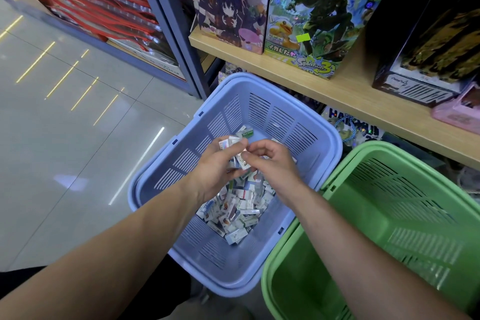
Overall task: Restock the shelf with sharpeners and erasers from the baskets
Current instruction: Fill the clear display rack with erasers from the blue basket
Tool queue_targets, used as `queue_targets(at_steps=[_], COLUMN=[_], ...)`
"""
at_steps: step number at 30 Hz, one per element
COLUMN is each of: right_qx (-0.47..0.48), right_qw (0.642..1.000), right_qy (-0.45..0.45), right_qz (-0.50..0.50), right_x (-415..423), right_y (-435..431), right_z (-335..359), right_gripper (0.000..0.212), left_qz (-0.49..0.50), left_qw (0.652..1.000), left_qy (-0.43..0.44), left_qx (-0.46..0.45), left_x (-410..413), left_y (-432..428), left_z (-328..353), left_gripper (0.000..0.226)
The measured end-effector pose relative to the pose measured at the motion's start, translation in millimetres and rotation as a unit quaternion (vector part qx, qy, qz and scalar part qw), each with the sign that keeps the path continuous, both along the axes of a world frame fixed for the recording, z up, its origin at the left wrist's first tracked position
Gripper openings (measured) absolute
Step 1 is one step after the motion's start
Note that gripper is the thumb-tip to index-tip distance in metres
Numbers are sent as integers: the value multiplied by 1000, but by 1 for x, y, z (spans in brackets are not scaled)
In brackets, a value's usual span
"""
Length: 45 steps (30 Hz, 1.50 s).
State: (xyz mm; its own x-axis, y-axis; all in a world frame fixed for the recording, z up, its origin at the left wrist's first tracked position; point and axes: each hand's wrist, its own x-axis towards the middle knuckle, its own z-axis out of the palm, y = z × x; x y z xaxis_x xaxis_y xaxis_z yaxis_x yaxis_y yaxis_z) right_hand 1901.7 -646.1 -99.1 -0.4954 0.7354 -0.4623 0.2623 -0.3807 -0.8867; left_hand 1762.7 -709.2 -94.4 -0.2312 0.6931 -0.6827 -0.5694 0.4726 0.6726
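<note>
A blue basket (324,143) stands on the floor with a heap of small white boxed erasers (241,205) in its bottom. Both my hands are inside it, above the heap. My left hand (215,169) grips a bunch of several small eraser boxes (228,143). My right hand (272,163) pinches one small box (244,162) against that bunch. A green basket (389,215) stands right beside the blue one; its visible inside shows nothing. A wooden shelf (363,101) runs above both baskets.
On the shelf stand illustrated gift bags (309,15), a dark box (428,41) and a pink case (459,112). More goods sit under the shelf. A blue-grey upright (168,23) and red folders (104,0) are at the left, beside tiled floor (65,138).
</note>
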Motion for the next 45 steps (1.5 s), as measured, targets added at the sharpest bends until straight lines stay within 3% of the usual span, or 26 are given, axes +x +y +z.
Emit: queue_targets(at_steps=[6,12,16,19,22,25,26,29,31,34,45], right_qx=[-81,-185,-181,-126,-90,-87,-94,-145,-173,-184,-203], right_qw=[997,979,979,991,996,995,994,986,980,979,975], right_qy=[4,81,96,41,-2,-8,-4,28,48,43,83], right_qz=[3,2,12,10,-24,-48,-55,-75,-82,-77,-45], right_x=[0,4,6,7,5,3,3,1,0,1,5], right_y=[7,15,16,14,13,12,13,13,12,11,11], right_z=[-5,-6,-7,-11,-12,-11,-11,-13,-14,-13,-8], right_gripper=[10,40,23,25,38,75,71,19,7,12,23], left_qz=[23,-12,-31,-46,-60,-98,-108,-102,-73,-37,-35], left_qw=[998,996,998,998,997,995,993,992,994,996,999], left_qy=[33,58,23,12,8,12,24,62,72,64,4], left_qx=[-38,-68,-59,-44,-38,-30,-33,-44,-47,-46,-18], left_x=[-4,-8,-7,-5,-4,-1,2,8,7,-1,-6], left_y=[-3,-10,-12,-11,-9,-9,-9,-10,-11,-10,-9], left_z=[-5,-8,-5,-2,0,2,2,-2,-4,-6,-6], left_gripper=[35,37,37,41,37,23,22,22,26,43,51])
